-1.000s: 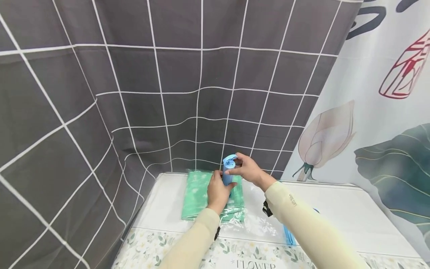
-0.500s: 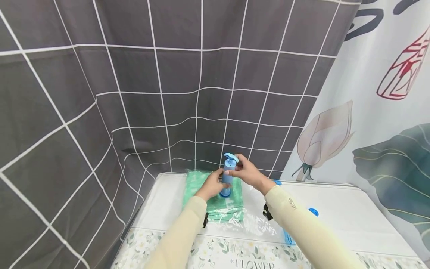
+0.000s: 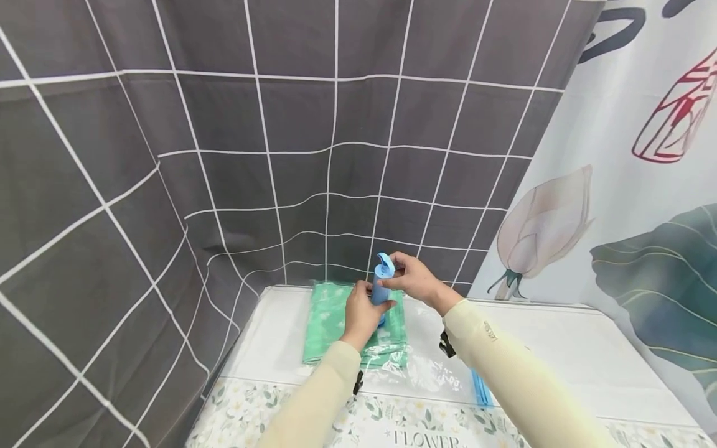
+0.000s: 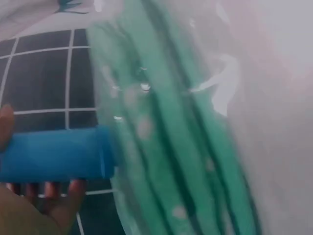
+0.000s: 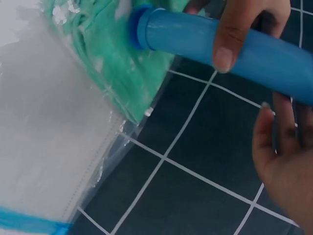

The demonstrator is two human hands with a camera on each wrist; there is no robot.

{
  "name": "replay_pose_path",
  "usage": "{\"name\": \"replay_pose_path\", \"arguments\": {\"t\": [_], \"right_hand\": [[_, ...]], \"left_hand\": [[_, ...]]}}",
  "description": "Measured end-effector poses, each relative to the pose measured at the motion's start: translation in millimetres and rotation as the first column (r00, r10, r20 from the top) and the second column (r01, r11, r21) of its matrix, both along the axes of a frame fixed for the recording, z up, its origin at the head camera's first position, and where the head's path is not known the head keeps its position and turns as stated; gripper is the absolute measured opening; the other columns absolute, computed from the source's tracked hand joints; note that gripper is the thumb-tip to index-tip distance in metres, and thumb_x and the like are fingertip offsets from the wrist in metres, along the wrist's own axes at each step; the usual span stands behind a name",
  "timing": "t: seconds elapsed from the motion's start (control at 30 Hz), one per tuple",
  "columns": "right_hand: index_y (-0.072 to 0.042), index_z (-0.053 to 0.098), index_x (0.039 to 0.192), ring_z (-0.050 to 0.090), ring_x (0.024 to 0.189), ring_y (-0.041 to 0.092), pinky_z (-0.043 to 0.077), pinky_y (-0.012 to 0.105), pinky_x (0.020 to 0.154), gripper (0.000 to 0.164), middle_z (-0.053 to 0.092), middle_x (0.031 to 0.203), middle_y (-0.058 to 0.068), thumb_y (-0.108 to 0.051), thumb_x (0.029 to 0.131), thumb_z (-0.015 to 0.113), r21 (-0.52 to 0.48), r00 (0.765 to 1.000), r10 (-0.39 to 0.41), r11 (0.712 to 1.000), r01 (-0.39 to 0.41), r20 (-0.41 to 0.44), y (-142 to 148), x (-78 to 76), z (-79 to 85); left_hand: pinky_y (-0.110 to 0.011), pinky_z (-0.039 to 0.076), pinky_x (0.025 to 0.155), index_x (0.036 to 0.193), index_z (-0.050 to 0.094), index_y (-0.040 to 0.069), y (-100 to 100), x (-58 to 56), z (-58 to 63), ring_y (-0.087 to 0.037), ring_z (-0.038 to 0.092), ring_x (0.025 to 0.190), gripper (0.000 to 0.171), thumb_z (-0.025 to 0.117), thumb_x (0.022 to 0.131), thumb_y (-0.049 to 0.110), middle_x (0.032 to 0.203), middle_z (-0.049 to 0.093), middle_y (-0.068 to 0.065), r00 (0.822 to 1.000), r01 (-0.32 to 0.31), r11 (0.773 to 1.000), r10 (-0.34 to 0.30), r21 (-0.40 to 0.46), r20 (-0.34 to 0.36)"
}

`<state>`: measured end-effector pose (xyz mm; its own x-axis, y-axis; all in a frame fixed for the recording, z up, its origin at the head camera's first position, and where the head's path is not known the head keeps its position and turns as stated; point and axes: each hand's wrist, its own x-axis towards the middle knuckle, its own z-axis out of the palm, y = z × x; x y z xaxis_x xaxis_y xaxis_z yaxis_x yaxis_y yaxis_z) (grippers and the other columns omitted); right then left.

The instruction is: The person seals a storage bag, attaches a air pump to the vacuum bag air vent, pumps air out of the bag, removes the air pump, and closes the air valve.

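Observation:
A blue hand pump (image 3: 379,294) with a light blue flap-like handle (image 3: 386,261) raised at its top stands roughly upright in the head view. My left hand (image 3: 360,316) grips the barrel, with the thumb across its near side. The right hand (image 3: 419,280) pinches the pump's top, fingers at the handle and thumb on the upper barrel. Beneath lies folded green cloth (image 3: 325,317) inside a clear plastic bag (image 3: 435,370). In the right wrist view the pump's flared base (image 5: 141,28) is right at the bagged cloth (image 5: 115,58).
A blue strip (image 3: 482,389) lies to the right, partly behind the right forearm. The white tabletop (image 3: 566,361) has a flower-print front border (image 3: 241,410). A dark grey gridded cloth (image 3: 297,112) hangs behind and at left, a printed white one (image 3: 549,205) at right.
The handle at the top has swung to a different angle. My left hand slid left and turned outward, then came back to wrap round the barrel. The right hand stays at the top.

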<state>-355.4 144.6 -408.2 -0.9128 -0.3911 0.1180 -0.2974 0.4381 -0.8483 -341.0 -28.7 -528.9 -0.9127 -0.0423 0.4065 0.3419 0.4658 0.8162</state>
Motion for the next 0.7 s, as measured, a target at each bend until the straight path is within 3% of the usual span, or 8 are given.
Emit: {"name": "replay_pose_path", "arguments": {"t": [0.07,0.13,0.23,0.3,0.4,0.5,0.57,0.7], "right_hand": [[-0.005,0.065,0.119,0.061,0.083,0.014,0.054,0.027,0.074,0.037,0.07,0.098,0.001,-0.022,0.098,0.091,0.026,0.998,-0.064,0.998,0.065,-0.015,-2,0.4,-2.3],[-0.006,0.062,0.116,0.057,0.079,0.015,0.05,0.028,0.07,0.042,0.066,0.095,0.002,-0.028,0.097,0.093,0.063,0.991,-0.126,0.99,0.129,-0.041,-3,2.0,-4.4],[-0.008,0.058,0.116,0.052,0.075,0.016,0.046,0.029,0.066,0.048,0.06,0.093,0.002,-0.036,0.097,0.093,0.132,0.976,-0.2,0.969,0.21,-0.084,-6,5.5,-6.0],[-0.009,0.056,0.118,0.051,0.075,0.018,0.044,0.03,0.066,0.05,0.057,0.094,0.003,-0.04,0.099,0.091,0.168,0.972,-0.209,0.96,0.225,-0.108,-9,7.1,-5.2],[-0.008,0.055,0.127,0.061,0.086,0.022,0.051,0.033,0.075,0.051,0.061,0.104,0.007,-0.037,0.102,0.088,0.153,0.986,-0.147,0.975,0.159,-0.082,-8,7.3,-1.9],[-0.004,0.052,0.147,0.072,0.12,0.033,0.063,0.042,0.101,0.055,0.067,0.133,0.018,-0.023,0.106,0.083,0.046,0.999,-0.031,0.999,0.03,0.022,-3,4.6,-0.7],[0.0,0.047,0.16,0.065,0.146,0.042,0.06,0.05,0.12,0.063,0.062,0.155,0.024,-0.012,0.106,0.079,-0.042,0.994,0.037,0.999,-0.033,0.104,0,2.5,-0.3],[0.006,0.045,0.165,0.058,0.155,0.049,0.058,0.054,0.125,0.065,0.058,0.163,0.031,-0.002,0.106,0.072,-0.105,0.983,0.104,0.991,-0.088,0.154,3,-0.2,3.3]], "left_hand": [[-0.05,0.069,0.096,0.127,0.064,0.007,-1,-3.5,-1.6,-0.036,0.078,0.114,0.052,0.096,0.094,0.033,0.123,0.076,-0.018,0.999,0.029,1.0,-0.029,-0.006,0.017],[-0.059,0.068,0.101,0.133,0.066,0.005,-5,1.2,13.4,-0.045,0.077,0.122,0.048,0.092,0.096,0.022,0.131,0.077,-0.024,0.991,0.088,0.996,-0.086,-0.006,0.106],[-0.055,0.069,0.102,0.15,0.063,0.005,-10,-19.9,-1.7,-0.043,0.076,0.13,0.057,0.085,0.102,0.027,0.144,0.074,-0.026,0.972,0.17,0.983,-0.155,-0.071,0.176],[-0.052,0.069,0.104,0.158,0.059,0.004,-15,-25.8,-0.5,-0.042,0.075,0.134,0.065,0.084,0.102,0.029,0.15,0.071,-0.026,0.957,0.219,0.971,-0.195,-0.094,0.213],[-0.056,0.066,0.11,0.16,0.058,0.003,-20,-22.3,14.5,-0.044,0.07,0.141,0.068,0.084,0.101,0.025,0.154,0.069,-0.027,0.93,0.28,0.958,-0.254,-0.065,0.264],[-0.064,0.06,0.119,0.159,0.058,0.002,-23,-7.7,35.4,-0.048,0.066,0.146,0.066,0.083,0.101,0.019,0.157,0.067,-0.027,0.907,0.305,0.952,-0.282,-0.025,0.314],[-0.065,0.058,0.121,0.161,0.055,0.002,-24,-0.9,41.3,-0.048,0.065,0.148,0.066,0.081,0.102,0.018,0.159,0.066,-0.026,0.901,0.298,0.954,-0.276,-0.017,0.336],[-0.066,0.056,0.124,0.167,0.048,0.002,-25,7.5,47.7,-0.049,0.062,0.15,0.069,0.076,0.108,0.022,0.165,0.06,-0.027,0.89,0.3,0.954,-0.28,0.001,0.36]]}}
